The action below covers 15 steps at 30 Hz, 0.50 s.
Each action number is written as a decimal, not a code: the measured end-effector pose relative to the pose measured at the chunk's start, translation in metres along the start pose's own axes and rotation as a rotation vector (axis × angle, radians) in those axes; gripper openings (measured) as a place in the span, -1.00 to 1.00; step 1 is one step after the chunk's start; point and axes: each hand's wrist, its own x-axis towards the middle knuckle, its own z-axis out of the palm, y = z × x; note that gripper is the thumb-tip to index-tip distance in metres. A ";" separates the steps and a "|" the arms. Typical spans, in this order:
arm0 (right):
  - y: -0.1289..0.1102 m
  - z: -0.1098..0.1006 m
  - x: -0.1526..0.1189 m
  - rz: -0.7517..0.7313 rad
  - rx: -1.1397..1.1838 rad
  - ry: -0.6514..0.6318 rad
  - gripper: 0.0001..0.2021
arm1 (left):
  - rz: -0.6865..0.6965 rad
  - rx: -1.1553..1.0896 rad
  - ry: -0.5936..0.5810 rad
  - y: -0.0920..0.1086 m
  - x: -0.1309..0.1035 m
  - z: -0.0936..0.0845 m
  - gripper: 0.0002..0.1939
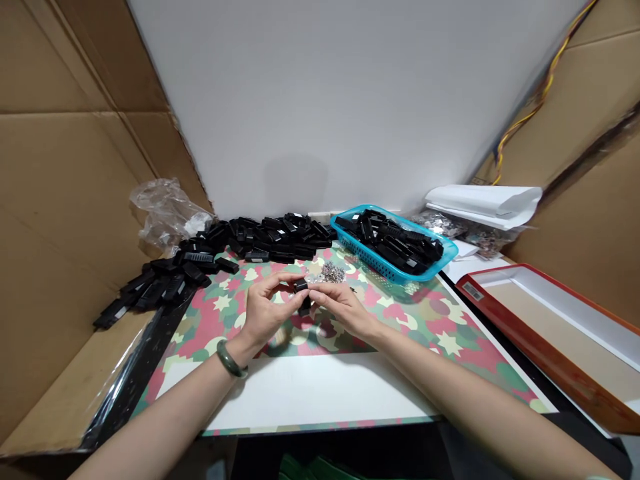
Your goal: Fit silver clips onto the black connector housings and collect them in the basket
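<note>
A small black plastic part (305, 307) is held upright above the middle of the patterned table cover (225, 320). My left hand (270, 307), with a green bangle at the wrist, grips it between thumb and fingers from the left. From the right, my right hand (343, 305) has its thumb and fingertips pressed together at the same part; whether they also pinch something small is hidden. Just behind the hands lies a pile of small silvery pieces (333, 272).
Black parts (273, 237) are heaped at the back and left. A blue basket (383, 268) of black parts stands back right, near plastic bags (440, 223) and white paper (483, 203). An open red-edged box (560, 360) lies right. Cardboard (65, 220) flanks the table. White sheet (320, 393) in front.
</note>
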 end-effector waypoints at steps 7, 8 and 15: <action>0.018 0.020 -0.002 0.260 0.619 -0.231 -0.65 | 0.116 0.207 0.085 -0.001 -0.008 0.008 -0.85; 0.020 0.021 -0.002 0.279 0.655 -0.243 -0.67 | 0.110 0.235 0.080 -0.001 -0.008 0.008 -0.86; 0.026 0.020 -0.001 0.367 0.735 -0.245 -0.73 | 0.051 0.414 0.013 -0.003 -0.006 0.006 -0.88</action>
